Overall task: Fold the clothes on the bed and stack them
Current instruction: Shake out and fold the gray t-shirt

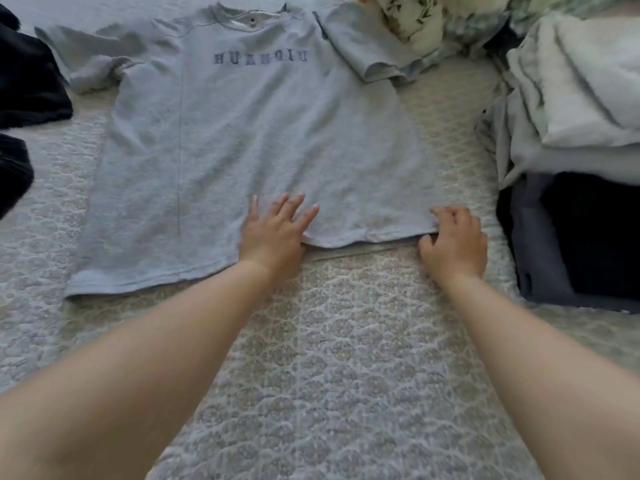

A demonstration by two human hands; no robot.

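Note:
A light grey T-shirt [242, 140] with dark lettering across the chest lies spread flat on the quilted bedspread [346, 341], collar at the far side. My left hand [273, 230] rests flat on the shirt's bottom hem near the middle, fingers spread. My right hand [453, 240] grips the hem's right corner with curled fingers. The right sleeve is folded over near the top; the left sleeve is bunched.
A stack of folded clothes [571, 98], pale pieces over a dark garment [581, 237], sits at the right. Dark clothing [27, 81] lies at the left edge. Floral fabric [415, 19] is crumpled at the top right.

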